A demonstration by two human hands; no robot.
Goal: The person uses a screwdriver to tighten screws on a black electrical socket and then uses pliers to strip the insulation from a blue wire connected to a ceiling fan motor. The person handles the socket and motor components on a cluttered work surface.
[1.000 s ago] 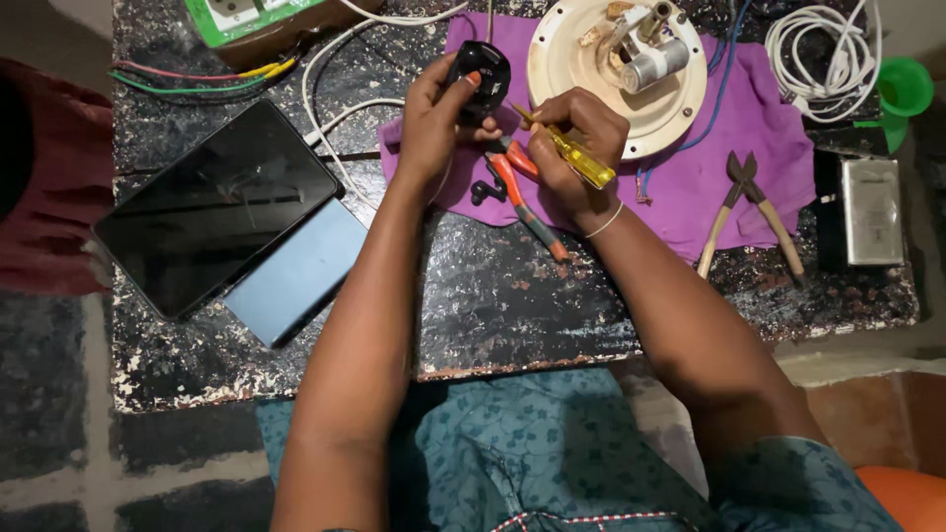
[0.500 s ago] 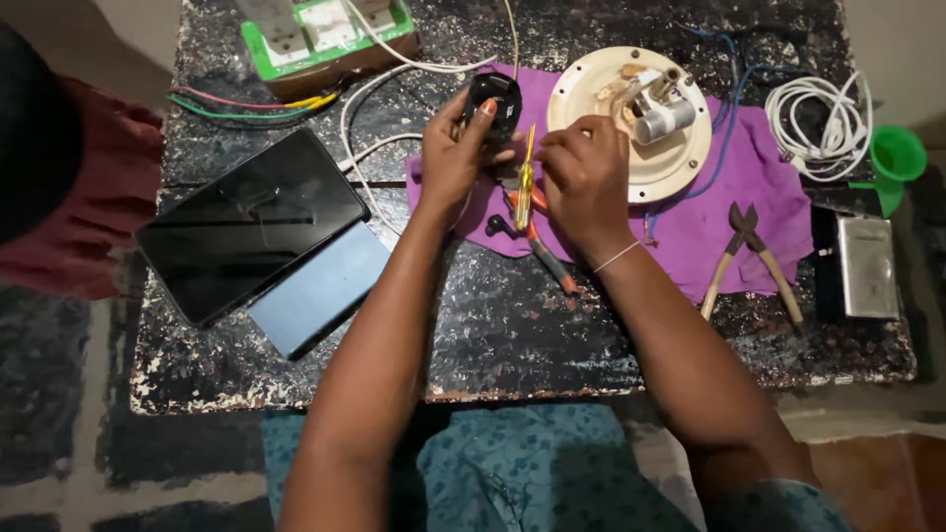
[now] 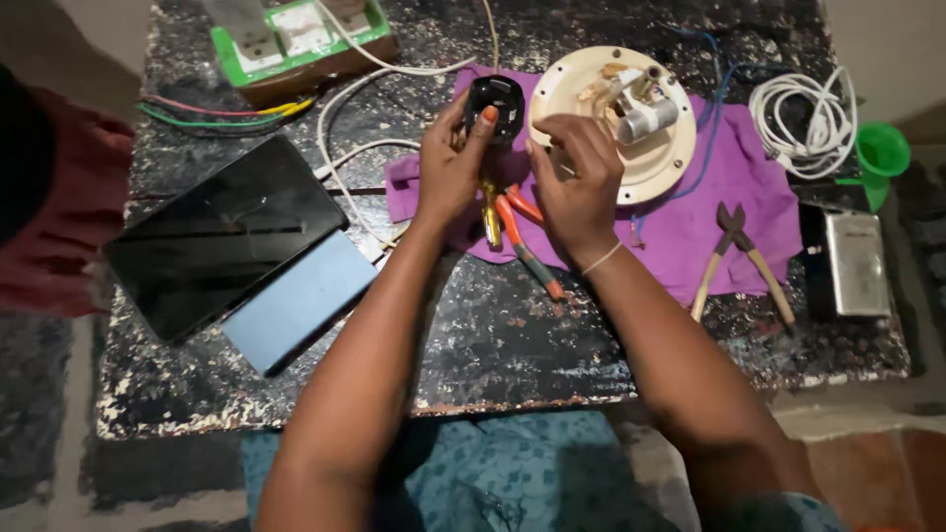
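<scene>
Dim, warm light overall; corners are being lost to shadow. Glare is being thrown off the glossy black flat tablet screen (image 3: 222, 236). Focus slightly soft.

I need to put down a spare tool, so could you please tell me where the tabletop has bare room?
The speckled black tabletop is bare along its near edge, between the pale blue flat case and the wooden-handled pliers; both forearms cross it. Crowded: the purple cloth with the cream round plate, and the far left corner around the green switch board.
</scene>
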